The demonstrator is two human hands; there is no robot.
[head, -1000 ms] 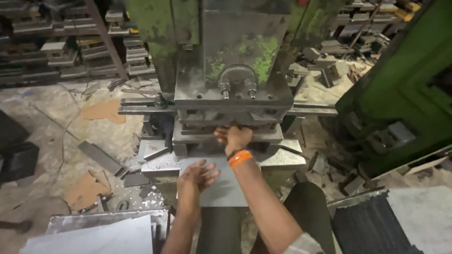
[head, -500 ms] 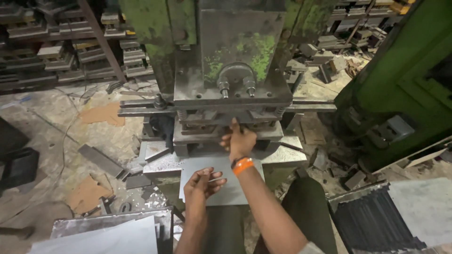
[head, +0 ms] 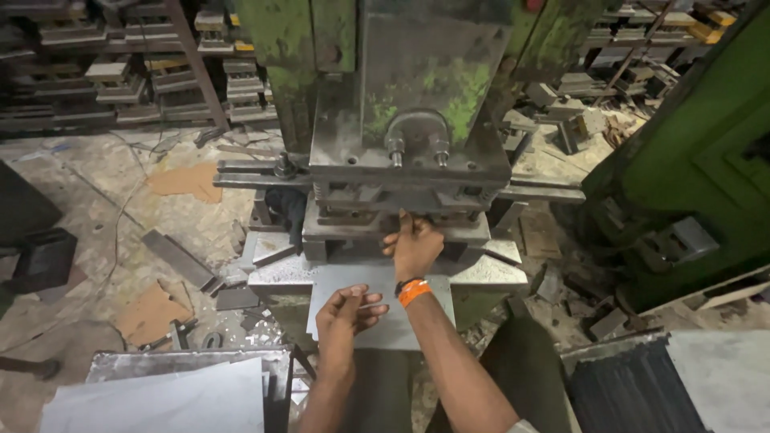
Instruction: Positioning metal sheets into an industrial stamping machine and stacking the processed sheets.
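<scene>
A flat grey metal sheet (head: pixel 429 293) lies on the bed of a worn green press (head: pixel 417 96), its far end under the die (head: pixel 353 210). My right hand (head: pixel 415 247), with an orange wristband, reaches forward to the die gap; its fingertips are hidden at the slot. My left hand (head: pixel 346 311) hovers over the near part of the sheet with fingers curled, pinching the sheet's edge. The press ram with a U-bolt (head: pixel 415 132) sits low above the die.
A stack of blank sheets on a metal stand (head: pixel 160 393) is at lower left. A dark ribbed bin (head: pixel 634 385) is at lower right. A second green machine (head: pixel 698 160) stands to the right. Scrap pieces and cardboard litter the floor (head: pixel 152 240); racks of dies line the back.
My left hand has drawn back a little toward me and curled its fingers. My right hand has edged forward to the die gap.
</scene>
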